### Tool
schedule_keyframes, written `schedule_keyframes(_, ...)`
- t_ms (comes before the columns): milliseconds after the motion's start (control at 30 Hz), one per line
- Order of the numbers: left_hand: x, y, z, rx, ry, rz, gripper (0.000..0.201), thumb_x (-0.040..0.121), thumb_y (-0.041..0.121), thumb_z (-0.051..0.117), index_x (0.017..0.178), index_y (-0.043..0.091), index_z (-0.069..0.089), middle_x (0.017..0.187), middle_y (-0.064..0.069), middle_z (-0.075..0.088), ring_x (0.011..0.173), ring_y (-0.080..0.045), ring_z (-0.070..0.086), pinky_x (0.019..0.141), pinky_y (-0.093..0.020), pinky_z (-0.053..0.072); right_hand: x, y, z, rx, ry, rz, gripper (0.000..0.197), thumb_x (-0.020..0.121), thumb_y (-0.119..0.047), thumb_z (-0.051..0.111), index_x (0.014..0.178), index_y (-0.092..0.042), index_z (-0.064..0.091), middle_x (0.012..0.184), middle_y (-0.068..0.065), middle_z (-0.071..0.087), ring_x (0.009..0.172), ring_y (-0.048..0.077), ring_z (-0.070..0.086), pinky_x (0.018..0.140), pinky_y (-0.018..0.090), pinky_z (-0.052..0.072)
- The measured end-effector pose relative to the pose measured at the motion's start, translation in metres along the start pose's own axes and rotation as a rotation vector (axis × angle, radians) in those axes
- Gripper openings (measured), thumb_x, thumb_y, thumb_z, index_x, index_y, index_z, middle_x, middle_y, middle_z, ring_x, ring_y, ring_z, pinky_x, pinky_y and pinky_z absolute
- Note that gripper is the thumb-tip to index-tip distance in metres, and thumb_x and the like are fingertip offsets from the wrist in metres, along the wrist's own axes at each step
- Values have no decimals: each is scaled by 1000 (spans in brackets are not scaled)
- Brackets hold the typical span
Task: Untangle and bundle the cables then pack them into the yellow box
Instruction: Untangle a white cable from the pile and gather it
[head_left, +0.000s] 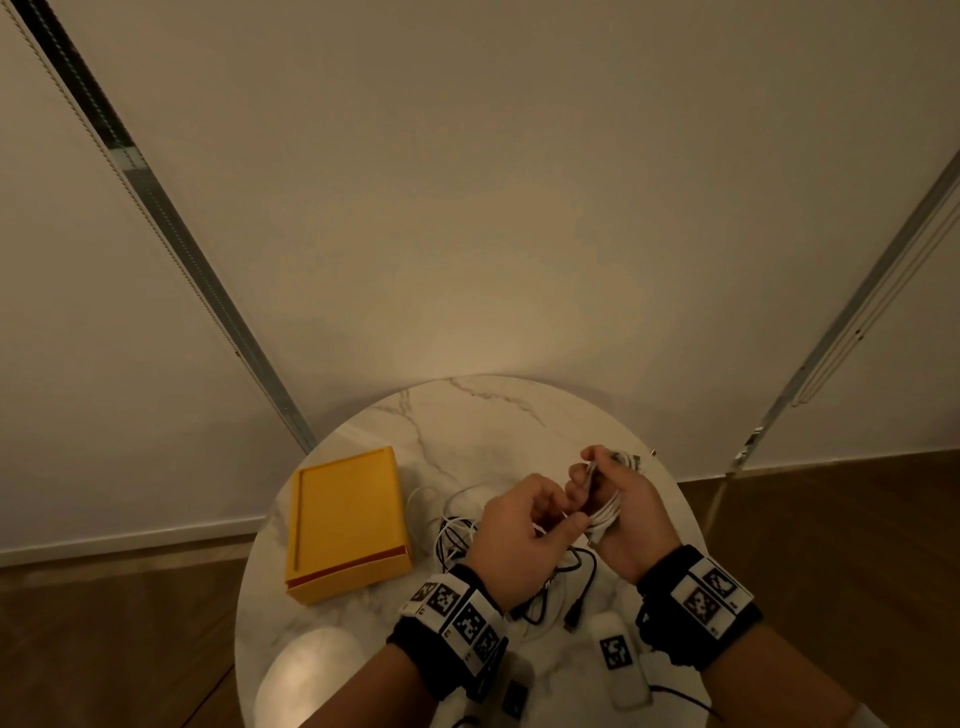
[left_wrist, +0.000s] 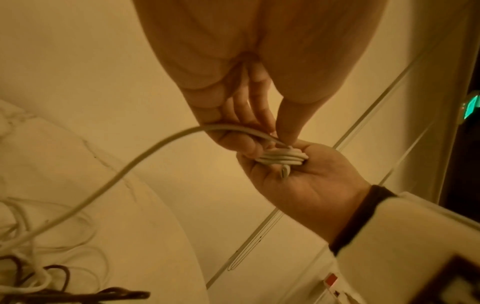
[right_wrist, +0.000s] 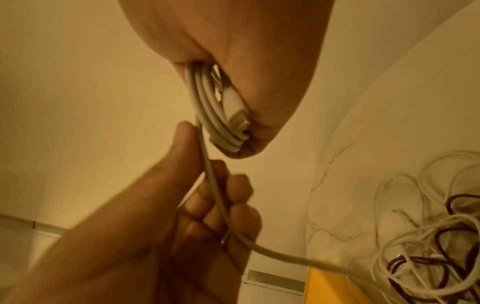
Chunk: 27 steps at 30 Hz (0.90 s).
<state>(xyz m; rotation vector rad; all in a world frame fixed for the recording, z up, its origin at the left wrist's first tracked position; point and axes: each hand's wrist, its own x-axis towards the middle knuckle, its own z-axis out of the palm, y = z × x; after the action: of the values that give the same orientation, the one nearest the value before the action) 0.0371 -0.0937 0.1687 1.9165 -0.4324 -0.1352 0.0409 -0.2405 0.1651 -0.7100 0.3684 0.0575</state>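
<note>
My right hand grips a coiled bundle of white cable above the round marble table. The same white cable coil shows several loops and a plug end in the right wrist view. My left hand pinches the loose run of that white cable, which trails down to the tangle. A tangle of white and black cables lies on the table under my hands. The yellow box sits to the left of the tangle, with nothing visible in it.
A white device with a marker tag lies near the table's front edge, with another tagged piece beside my left wrist. A black plug lies in front of the tangle. Wooden floor surrounds the table; a wall stands behind.
</note>
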Motion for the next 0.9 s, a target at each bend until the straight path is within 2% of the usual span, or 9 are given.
schedule_keyframes(67, -3, -4, 0, 68, -76, 10, 8, 90, 25, 73, 86, 20, 69, 74, 14, 66, 70, 3, 61, 68, -13, 46, 2, -1, -3, 4, 21, 5, 17, 104, -24, 44, 96, -11, 50, 69, 6, 46, 55, 17, 41, 49, 29, 39)
schedule_keyframes(167, -4, -9, 0, 225, -19, 63, 11, 92, 35, 67, 87, 28, 74, 81, 14, 62, 80, -1, 58, 74, -17, 44, 2, -1, -5, -16, 41, -1, 18, 105, -26, 43, 96, -12, 51, 70, 6, 45, 53, 16, 40, 47, 28, 38)
schedule_keyframes(300, -1, -5, -3, 193, -26, -121, 32, 99, 43, 55, 78, 22, 67, 61, 5, 64, 55, -6, 59, 57, -26, 48, 2, 2, -5, -98, 63, -82, 18, 105, -23, 45, 94, -11, 53, 69, 7, 45, 54, 16, 40, 48, 29, 37)
schedule_keyframes(433, -1, -7, 1, 209, 10, -128, 27, 91, 49, 67, 88, 23, 72, 75, 10, 71, 69, 1, 65, 62, -12, 50, 2, 4, -2, -161, 83, -95, 19, 105, -24, 47, 95, -9, 55, 69, 8, 47, 55, 18, 42, 50, 30, 34)
schedule_keyframes(567, 3, -9, 1, 240, 93, 5, 11, 83, 31, 77, 91, 27, 69, 93, 15, 64, 79, 0, 61, 65, -14, 51, 0, 6, -3, -254, 93, -53, 28, 106, -29, 45, 103, -4, 57, 69, 10, 52, 55, 20, 48, 50, 31, 40)
schedule_keyframes(633, 3, -9, 0, 275, 55, 57, 24, 82, 25, 77, 101, 30, 65, 102, 18, 57, 86, 1, 56, 70, -4, 41, -2, 6, -3, -257, 67, 3, 36, 105, -33, 46, 106, 0, 61, 75, 15, 61, 61, 24, 58, 58, 35, 47)
schedule_keyframes(700, 5, -11, -3, 314, 25, 99, 39, 80, 25, 76, 115, 33, 59, 111, 20, 54, 99, -1, 52, 82, -3, 35, -4, 7, -2, -229, 23, 58, 42, 104, -34, 47, 110, 5, 62, 83, 20, 67, 69, 28, 67, 64, 39, 54)
schedule_keyframes(833, 7, -17, -5, 331, -18, 114, 57, 75, 30, 73, 128, 33, 52, 124, 13, 57, 116, -10, 53, 100, -30, 45, -5, 9, -5, -243, -6, 135, 51, 104, -34, 47, 120, 11, 64, 112, 35, 65, 95, 41, 65, 83, 47, 57)
schedule_keyframes(900, 8, -20, -4, 319, -53, 99, 68, 74, 31, 72, 138, 31, 47, 132, 12, 55, 122, -10, 51, 104, -33, 46, -7, 9, -4, -280, -15, 167, 52, 100, -35, 52, 124, 10, 63, 121, 38, 62, 106, 48, 60, 96, 56, 50)
